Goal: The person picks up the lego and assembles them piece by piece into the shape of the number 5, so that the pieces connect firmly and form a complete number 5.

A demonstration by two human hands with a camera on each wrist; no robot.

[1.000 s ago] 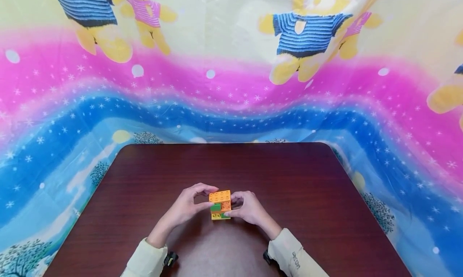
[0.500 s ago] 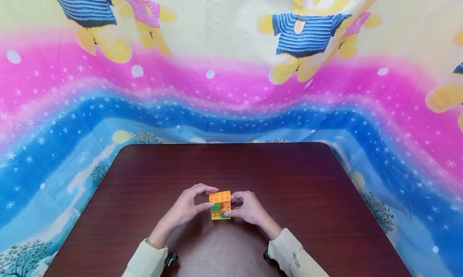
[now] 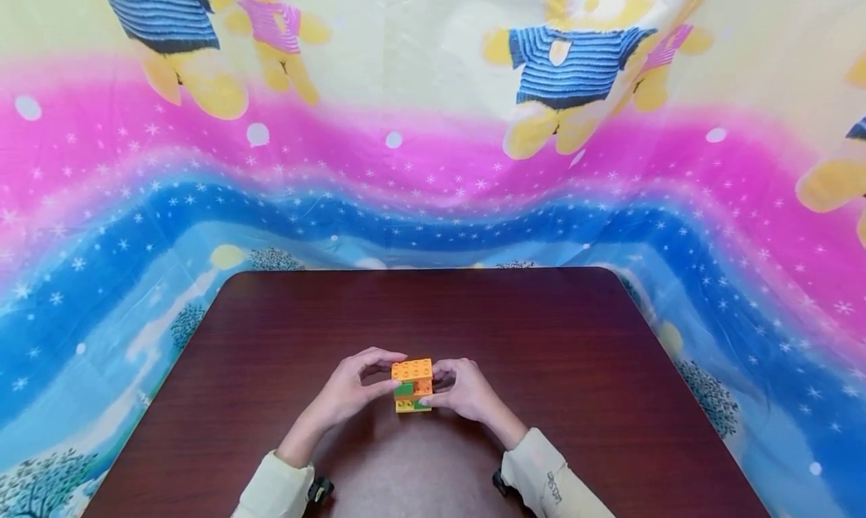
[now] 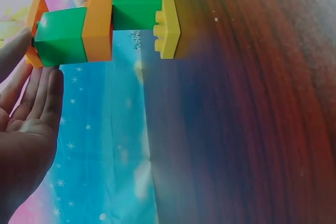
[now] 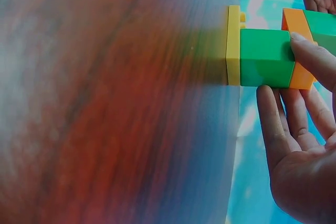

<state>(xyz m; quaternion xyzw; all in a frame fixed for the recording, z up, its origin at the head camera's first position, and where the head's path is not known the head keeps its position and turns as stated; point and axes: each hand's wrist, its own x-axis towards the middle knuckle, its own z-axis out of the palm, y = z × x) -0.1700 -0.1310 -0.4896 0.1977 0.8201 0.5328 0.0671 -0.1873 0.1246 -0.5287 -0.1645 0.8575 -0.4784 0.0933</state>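
A stack of toy building bricks stands upright at the middle of the table, held between both hands. At its foot is a thin yellow brick (image 4: 170, 22), with studs showing beside the lower green brick (image 5: 265, 59). Above that come an orange brick (image 4: 98, 32), an upper green brick (image 4: 62, 38) and a studded orange top brick (image 3: 412, 369). My left hand (image 3: 348, 386) pinches the stack near its top, thumb on the near side at the top brick. Lower down, my right hand (image 3: 467, 390) grips the lower green brick and middle orange brick, thumb in front and fingers behind.
The dark red-brown table (image 3: 541, 337) has rounded far corners. Behind and beside it hangs a colourful cloth (image 3: 433, 165) printed with bears and snowflakes. Black wrist devices show under both pale sleeves (image 3: 274, 484).
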